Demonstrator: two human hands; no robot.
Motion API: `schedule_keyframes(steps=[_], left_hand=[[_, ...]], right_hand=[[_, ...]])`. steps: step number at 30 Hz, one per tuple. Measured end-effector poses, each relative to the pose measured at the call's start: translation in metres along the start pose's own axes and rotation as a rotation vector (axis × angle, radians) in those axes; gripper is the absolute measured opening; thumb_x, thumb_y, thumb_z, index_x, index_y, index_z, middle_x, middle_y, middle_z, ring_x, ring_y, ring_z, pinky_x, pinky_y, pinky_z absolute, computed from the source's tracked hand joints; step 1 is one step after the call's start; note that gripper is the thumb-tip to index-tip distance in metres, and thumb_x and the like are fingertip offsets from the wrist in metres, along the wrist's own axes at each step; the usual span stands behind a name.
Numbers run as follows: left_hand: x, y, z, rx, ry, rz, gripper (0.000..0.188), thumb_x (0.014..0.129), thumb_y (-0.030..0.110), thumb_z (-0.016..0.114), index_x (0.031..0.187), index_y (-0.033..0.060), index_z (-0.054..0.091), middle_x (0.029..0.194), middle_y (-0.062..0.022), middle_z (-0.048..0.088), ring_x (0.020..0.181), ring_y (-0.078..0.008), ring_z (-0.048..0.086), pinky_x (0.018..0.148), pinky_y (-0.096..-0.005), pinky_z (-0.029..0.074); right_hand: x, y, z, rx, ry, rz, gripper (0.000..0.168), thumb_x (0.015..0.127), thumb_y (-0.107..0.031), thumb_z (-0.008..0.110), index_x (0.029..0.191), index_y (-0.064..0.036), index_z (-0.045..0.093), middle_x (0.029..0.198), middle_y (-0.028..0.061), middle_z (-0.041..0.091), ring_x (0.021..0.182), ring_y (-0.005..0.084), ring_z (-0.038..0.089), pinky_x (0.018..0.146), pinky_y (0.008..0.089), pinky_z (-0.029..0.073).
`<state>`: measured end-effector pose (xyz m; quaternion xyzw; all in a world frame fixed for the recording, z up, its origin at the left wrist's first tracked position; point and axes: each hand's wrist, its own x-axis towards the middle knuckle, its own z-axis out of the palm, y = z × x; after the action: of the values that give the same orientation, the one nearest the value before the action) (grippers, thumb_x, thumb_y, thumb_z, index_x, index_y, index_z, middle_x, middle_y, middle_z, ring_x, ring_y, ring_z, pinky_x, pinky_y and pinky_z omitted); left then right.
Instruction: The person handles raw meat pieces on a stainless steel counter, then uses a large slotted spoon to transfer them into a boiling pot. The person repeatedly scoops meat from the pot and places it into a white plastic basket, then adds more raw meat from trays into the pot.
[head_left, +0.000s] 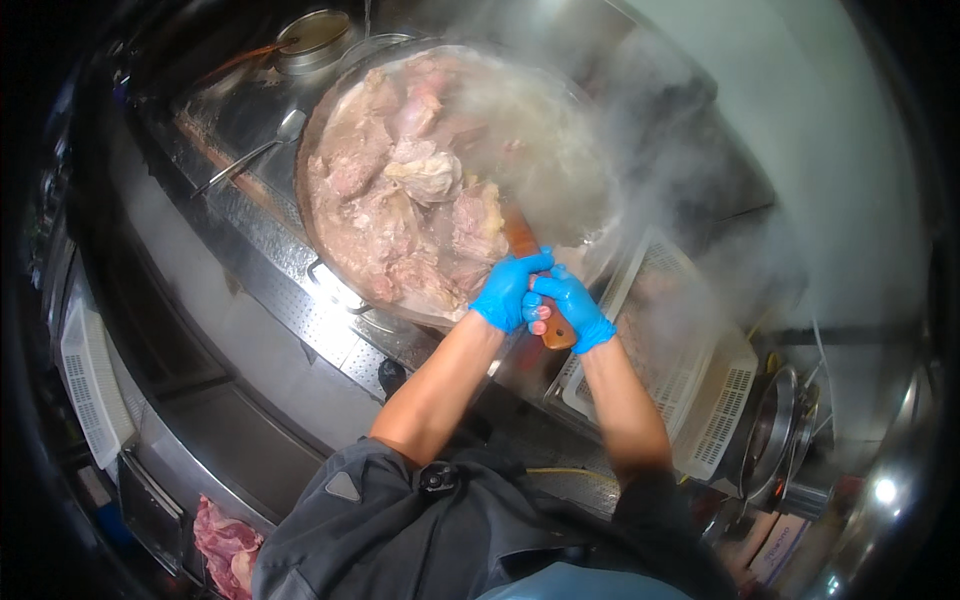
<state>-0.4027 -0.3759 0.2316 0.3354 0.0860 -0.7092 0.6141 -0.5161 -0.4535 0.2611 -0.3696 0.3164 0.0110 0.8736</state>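
Both my hands wear blue disposable gloves and hold one wooden handle (517, 232) of a paddle or similar tool. My left hand (511, 291) wraps around it, and my right hand (574, 304) grips beside it, close to the handle's holed end. Some bare fingertips show past the glove material. The tool's far end is hidden in the liquid and steam. Large pieces of pale, partly browned meat (424, 178) crowd the left half of a wide round pot (306, 187). Cloudy liquid (559, 161) fills the right half under thick steam.
A metal ladle or spoon (289, 127) lies left of the pot, with a metal pan (313, 37) behind. White perforated baskets (724, 405) stand at right; another basket (94, 382) is far left. Raw meat (225, 544) lies at lower left. Steam (660, 127) blurs the right side.
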Motion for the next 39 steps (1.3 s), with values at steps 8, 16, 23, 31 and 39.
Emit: schedule_keyframes(steps=[8, 16, 23, 31, 39], left_hand=[[-0.005, -0.01, -0.005, 0.22, 0.07, 0.008, 0.028, 0.095, 0.031, 0.062, 0.09, 0.0036, 0.06, 0.06, -0.0082, 0.058, 0.037, -0.0201, 0.052, 0.027, -0.0357, 0.043], [0.019, -0.007, -0.009, 0.171, -0.02, 0.021, 0.028, 0.095, 0.027, 0.061, 0.093, 0.0, 0.067, 0.058, -0.0099, 0.06, 0.036, -0.0175, 0.052, 0.029, -0.0332, 0.044], [0.021, -0.042, -0.007, 0.512, 0.207, 0.335, 0.019, 0.087, 0.019, 0.07, 0.084, -0.0002, 0.068, 0.065, -0.0083, 0.063, 0.046, -0.0162, 0.058, 0.04, -0.0297, 0.047], [0.016, -0.068, -0.001, 0.658, 0.181, 0.486, 0.025, 0.091, 0.018, 0.071, 0.106, -0.0022, 0.066, 0.09, -0.005, 0.068, 0.078, -0.0121, 0.063, 0.071, -0.0269, 0.052], [-0.003, -0.092, 0.044, 0.778, 0.042, 0.501, 0.025, 0.093, 0.017, 0.07, 0.11, -0.001, 0.065, 0.094, -0.004, 0.067, 0.083, -0.0118, 0.063, 0.075, -0.0271, 0.052]], right_hand=[[-0.014, 0.024, 0.003, 0.028, 0.067, -0.085, 0.009, 0.098, -0.012, 0.055, 0.099, -0.004, 0.054, 0.073, 0.0076, 0.058, 0.059, 0.0187, 0.059, 0.053, 0.0371, 0.053], [0.008, 0.021, -0.014, 0.169, -0.011, 0.004, 0.017, 0.092, -0.007, 0.05, 0.076, -0.009, 0.048, 0.061, 0.0021, 0.047, 0.051, 0.0149, 0.048, 0.05, 0.0304, 0.045], [0.003, 0.067, -0.051, 0.25, -0.118, -0.133, 0.007, 0.092, -0.006, 0.053, 0.092, -0.011, 0.048, 0.064, 0.0007, 0.047, 0.054, 0.0134, 0.049, 0.047, 0.0318, 0.045], [-0.03, 0.077, -0.056, 0.232, -0.186, -0.242, 0.025, 0.095, -0.006, 0.054, 0.115, -0.015, 0.041, 0.073, 0.0017, 0.047, 0.058, 0.0124, 0.05, 0.047, 0.033, 0.047], [-0.086, 0.073, -0.06, 0.158, -0.143, -0.398, 0.021, 0.099, -0.007, 0.048, 0.118, -0.011, 0.041, 0.064, 0.0017, 0.042, 0.051, 0.0125, 0.047, 0.042, 0.0299, 0.045]])
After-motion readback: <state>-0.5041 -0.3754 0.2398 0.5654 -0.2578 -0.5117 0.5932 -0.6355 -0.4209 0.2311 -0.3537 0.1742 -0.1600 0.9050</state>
